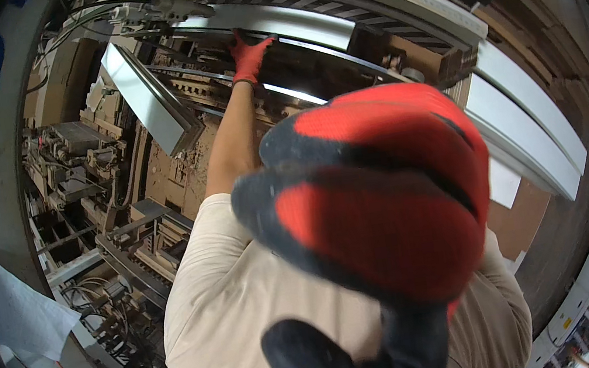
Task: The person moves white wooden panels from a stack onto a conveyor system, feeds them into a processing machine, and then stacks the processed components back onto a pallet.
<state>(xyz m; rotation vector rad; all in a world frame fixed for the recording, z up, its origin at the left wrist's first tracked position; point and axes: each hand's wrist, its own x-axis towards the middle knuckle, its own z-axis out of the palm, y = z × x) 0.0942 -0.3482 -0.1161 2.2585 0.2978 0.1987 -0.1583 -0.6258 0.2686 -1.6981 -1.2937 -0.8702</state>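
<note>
My left hand [248, 60], in a red glove, reaches out to the far side with its thumb spread from its fingers. It lies by the near edge of a long white panel [288, 22] on the machine; whether it touches the panel I cannot tell. My right hand [385, 194], in a red glove with black coating on palm and fingertips, is raised very close and fills the middle of the view. Its fingers are bent, its thumb stands well apart, and nothing shows between them. It hides part of the machine and my shirt.
A stack of narrow white panels [150, 102] leans left of my left arm. More long white boards [524, 116] lie at the right. Metal rails [297, 94], a slatted guide [378, 28] and dusty machine parts [77, 168] surround me. A paper sheet [17, 310] hangs at the left.
</note>
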